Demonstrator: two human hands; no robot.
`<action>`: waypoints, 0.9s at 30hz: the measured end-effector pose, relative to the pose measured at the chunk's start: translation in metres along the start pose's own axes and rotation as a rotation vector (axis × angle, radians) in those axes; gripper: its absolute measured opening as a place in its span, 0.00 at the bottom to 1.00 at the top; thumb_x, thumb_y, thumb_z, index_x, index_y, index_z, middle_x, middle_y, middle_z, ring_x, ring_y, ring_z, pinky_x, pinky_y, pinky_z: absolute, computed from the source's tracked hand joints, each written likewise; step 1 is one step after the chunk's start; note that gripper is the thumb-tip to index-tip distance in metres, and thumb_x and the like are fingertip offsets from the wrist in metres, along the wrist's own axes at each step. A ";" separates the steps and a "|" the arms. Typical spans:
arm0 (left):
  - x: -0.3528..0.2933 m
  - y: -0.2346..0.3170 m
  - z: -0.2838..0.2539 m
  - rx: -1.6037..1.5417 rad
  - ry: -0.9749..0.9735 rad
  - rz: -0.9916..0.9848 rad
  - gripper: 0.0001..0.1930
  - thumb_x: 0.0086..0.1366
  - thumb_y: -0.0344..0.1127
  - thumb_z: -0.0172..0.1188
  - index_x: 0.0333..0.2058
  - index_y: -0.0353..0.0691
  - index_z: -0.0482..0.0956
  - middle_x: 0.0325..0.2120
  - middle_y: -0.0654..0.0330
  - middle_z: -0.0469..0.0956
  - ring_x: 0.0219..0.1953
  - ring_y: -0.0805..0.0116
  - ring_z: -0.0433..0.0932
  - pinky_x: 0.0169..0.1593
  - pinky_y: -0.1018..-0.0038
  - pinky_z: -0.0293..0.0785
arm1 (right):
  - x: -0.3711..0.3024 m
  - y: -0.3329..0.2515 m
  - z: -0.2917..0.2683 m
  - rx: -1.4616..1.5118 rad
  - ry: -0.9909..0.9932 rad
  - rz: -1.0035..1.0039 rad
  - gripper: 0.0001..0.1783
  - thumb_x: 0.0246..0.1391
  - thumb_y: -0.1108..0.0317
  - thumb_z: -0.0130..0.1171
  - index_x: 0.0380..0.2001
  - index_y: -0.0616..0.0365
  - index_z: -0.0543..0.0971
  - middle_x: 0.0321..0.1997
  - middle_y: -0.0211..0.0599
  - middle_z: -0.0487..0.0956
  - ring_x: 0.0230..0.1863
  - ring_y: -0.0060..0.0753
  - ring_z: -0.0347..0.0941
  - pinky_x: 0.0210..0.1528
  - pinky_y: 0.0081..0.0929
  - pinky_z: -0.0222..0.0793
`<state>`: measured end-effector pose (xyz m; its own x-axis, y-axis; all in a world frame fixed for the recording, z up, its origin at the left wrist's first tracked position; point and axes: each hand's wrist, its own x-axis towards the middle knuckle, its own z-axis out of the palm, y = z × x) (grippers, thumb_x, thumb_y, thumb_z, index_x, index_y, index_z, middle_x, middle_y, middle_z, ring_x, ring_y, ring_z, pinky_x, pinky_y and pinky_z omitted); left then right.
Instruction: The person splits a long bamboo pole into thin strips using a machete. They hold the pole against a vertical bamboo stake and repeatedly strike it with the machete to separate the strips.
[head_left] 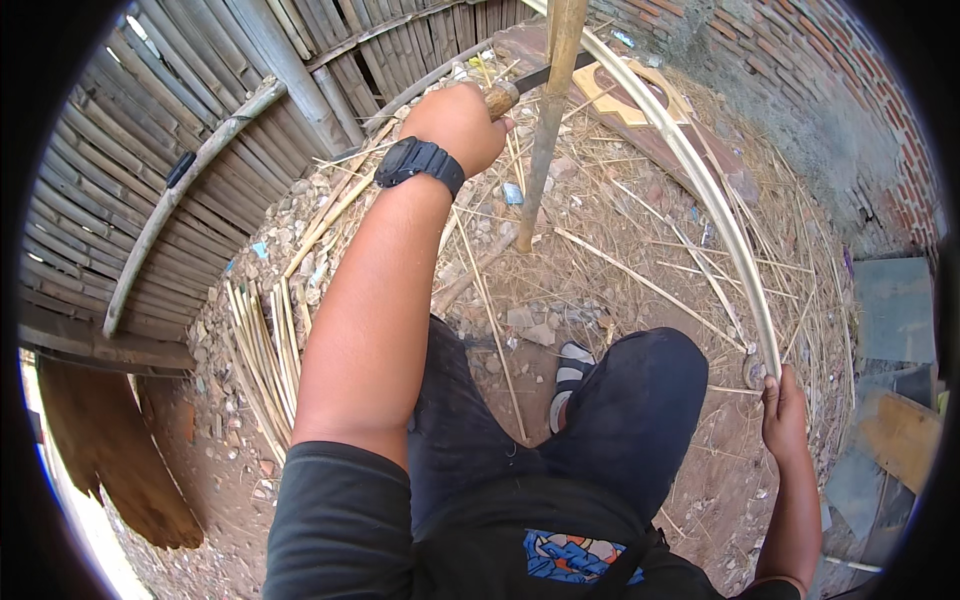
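My left hand (pixel 455 125), with a dark watch on its wrist, is closed around the wooden handle (pixel 502 98) of a large knife. The knife's dark blade (pixel 533 80) passes behind an upright wooden pole (pixel 545 140), its far end showing just to the right of it. At the far right, my right hand (pixel 786 412) grips the near end of a long, pale split bamboo strip (pixel 705 175). The strip curves up and away past the right of the pole to the top edge, where its far end is out of view.
Bamboo slats form a wall (pixel 75 190) on the left; a brick wall (pixel 850 110) stands at the right. Cut strips lie in a bundle (pixel 268 345) left of my legs. Shavings and stones litter the ground. A yellowish board with a round hole (pixel 680 105) lies beyond the pole.
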<state>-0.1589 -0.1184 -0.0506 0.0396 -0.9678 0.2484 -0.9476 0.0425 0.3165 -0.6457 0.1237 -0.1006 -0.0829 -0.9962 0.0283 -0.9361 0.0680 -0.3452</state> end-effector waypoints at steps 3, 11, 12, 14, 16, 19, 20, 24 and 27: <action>-0.003 -0.003 0.000 0.018 0.000 -0.004 0.27 0.60 0.54 0.64 0.40 0.30 0.81 0.34 0.42 0.82 0.41 0.45 0.82 0.47 0.58 0.77 | -0.004 -0.023 -0.028 0.266 0.017 0.129 0.18 0.72 0.55 0.45 0.45 0.60 0.72 0.22 0.21 0.66 0.20 0.14 0.56 0.21 0.19 0.52; -0.003 -0.015 0.002 0.010 0.017 -0.041 0.27 0.60 0.53 0.64 0.40 0.29 0.81 0.34 0.42 0.82 0.41 0.45 0.82 0.47 0.57 0.77 | 0.018 -0.026 -0.113 0.755 0.704 -0.194 0.18 0.73 0.57 0.41 0.53 0.61 0.68 0.26 0.25 0.64 0.18 0.10 0.53 0.17 0.13 0.49; -0.004 -0.014 0.003 0.012 0.021 -0.030 0.27 0.60 0.53 0.64 0.40 0.29 0.81 0.33 0.41 0.82 0.40 0.45 0.82 0.47 0.57 0.77 | 0.024 -0.031 -0.111 0.764 0.752 -0.221 0.17 0.73 0.57 0.41 0.52 0.60 0.68 0.26 0.25 0.64 0.19 0.11 0.54 0.17 0.13 0.50; -0.004 -0.011 0.003 0.017 0.032 -0.010 0.26 0.60 0.53 0.64 0.40 0.29 0.80 0.33 0.41 0.82 0.40 0.45 0.82 0.46 0.57 0.77 | 0.030 -0.024 -0.092 0.770 0.758 -0.258 0.15 0.73 0.58 0.41 0.50 0.58 0.67 0.26 0.25 0.64 0.20 0.12 0.55 0.19 0.14 0.52; -0.004 -0.007 0.002 -0.004 0.007 -0.012 0.26 0.60 0.53 0.64 0.39 0.29 0.80 0.33 0.41 0.82 0.40 0.45 0.82 0.46 0.58 0.77 | 0.031 -0.004 -0.055 0.699 0.655 -0.231 0.15 0.72 0.58 0.43 0.48 0.59 0.67 0.25 0.26 0.65 0.21 0.15 0.57 0.20 0.18 0.54; -0.003 -0.004 0.003 0.007 0.007 -0.005 0.26 0.60 0.53 0.64 0.39 0.29 0.80 0.33 0.41 0.82 0.40 0.45 0.82 0.46 0.58 0.77 | 0.004 -0.007 -0.013 0.000 0.179 -0.007 0.15 0.71 0.60 0.46 0.45 0.64 0.68 0.22 0.31 0.67 0.22 0.21 0.62 0.24 0.27 0.57; -0.002 -0.004 0.003 0.020 0.013 0.001 0.26 0.60 0.53 0.64 0.39 0.29 0.80 0.33 0.41 0.82 0.39 0.45 0.82 0.46 0.58 0.77 | -0.001 -0.011 -0.011 -0.137 0.102 -0.053 0.16 0.71 0.60 0.47 0.43 0.65 0.69 0.22 0.33 0.67 0.23 0.22 0.62 0.24 0.29 0.56; -0.005 -0.002 0.002 0.026 0.012 0.008 0.26 0.60 0.52 0.64 0.39 0.29 0.80 0.33 0.41 0.82 0.40 0.45 0.82 0.46 0.58 0.77 | -0.007 -0.010 -0.066 0.090 0.118 0.004 0.19 0.71 0.55 0.47 0.48 0.62 0.74 0.25 0.19 0.63 0.24 0.13 0.56 0.24 0.17 0.51; -0.003 -0.011 0.006 0.017 0.031 -0.005 0.26 0.60 0.52 0.65 0.40 0.30 0.80 0.33 0.41 0.82 0.40 0.45 0.82 0.47 0.58 0.77 | -0.007 -0.020 -0.101 0.533 0.387 0.096 0.19 0.72 0.55 0.46 0.51 0.61 0.73 0.25 0.19 0.64 0.21 0.09 0.53 0.21 0.15 0.47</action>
<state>-0.1503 -0.1170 -0.0602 0.0537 -0.9599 0.2752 -0.9526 0.0334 0.3023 -0.6609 0.1351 0.0010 -0.3678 -0.8883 0.2749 -0.6296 0.0203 -0.7766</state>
